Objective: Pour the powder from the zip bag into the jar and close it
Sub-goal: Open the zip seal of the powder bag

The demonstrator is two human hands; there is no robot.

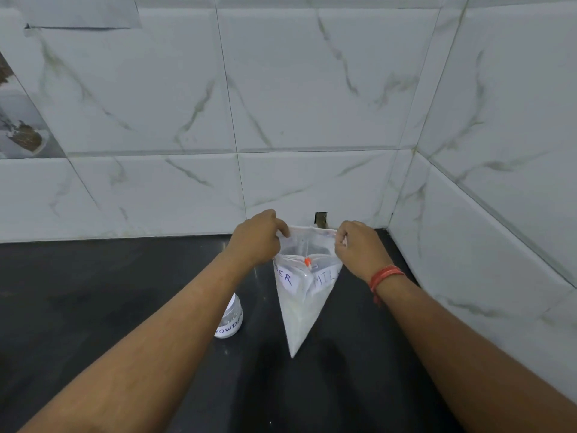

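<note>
A clear zip bag [301, 307] of white powder hangs above the black counter, its lower corner pointing down. A white label on it carries handwritten letters, and a small orange piece shows near its middle. My left hand [256, 239] pinches the bag's top edge at the left corner. My right hand [357, 250] pinches the same edge at the right corner, so the top is stretched between them. A clear jar [230, 320] with a handwritten label stands on the counter to the left of the bag, mostly hidden behind my left forearm; its top is hidden.
The black counter [93, 307] runs into a corner of white marble-pattern wall tiles [312, 104] behind and to the right. A small dark hole [321, 219] sits in the wall just above the counter behind the bag.
</note>
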